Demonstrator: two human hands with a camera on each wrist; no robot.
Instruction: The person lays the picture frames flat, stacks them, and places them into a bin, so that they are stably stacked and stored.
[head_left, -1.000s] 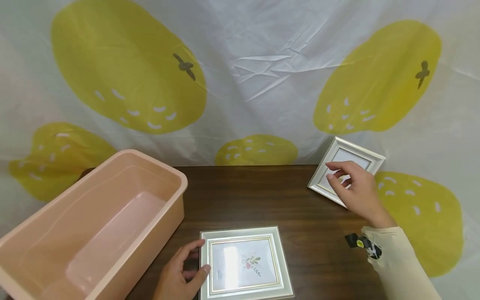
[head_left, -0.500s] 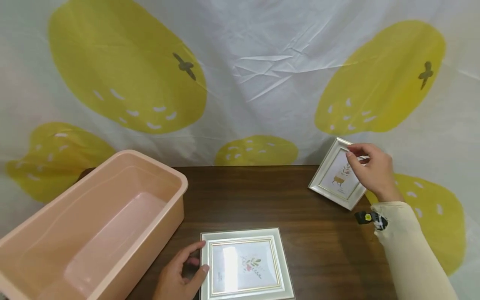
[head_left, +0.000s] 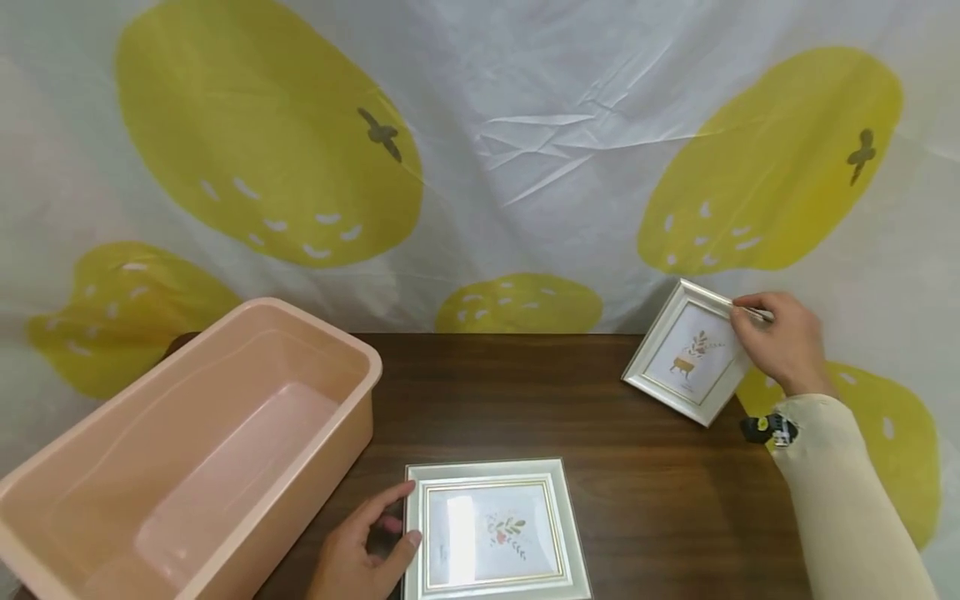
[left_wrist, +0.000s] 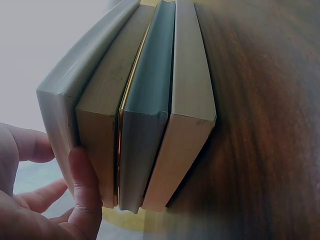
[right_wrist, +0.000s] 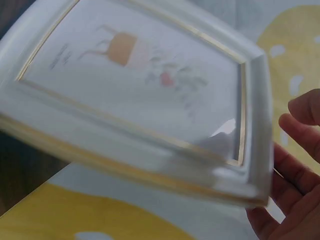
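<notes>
Right of the pink bin (head_left: 341, 442), the left hand (head_left: 347, 554), thumb and finger spread, touches stacked frames (left_wrist: 145, 90). Farther right, whether the right hand (head_left: 793, 343) pinches the tilted frame (head_left: 692, 354), I cannot tell.

Left hand (left_wrist: 40, 224) touching the side of stacked pale frames (left_wrist: 142, 95), dark wood-grained table (left_wrist: 262, 130) beside them

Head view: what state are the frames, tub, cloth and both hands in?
Near frame: face up, glare on its front
Far frame: tilted, picture side showing
Tub: upright, open-topped
Cloth: hanging, creased
Left hand: touching the near frame's left edge
Right hand: at the far frame's edge, grip unclear
</notes>
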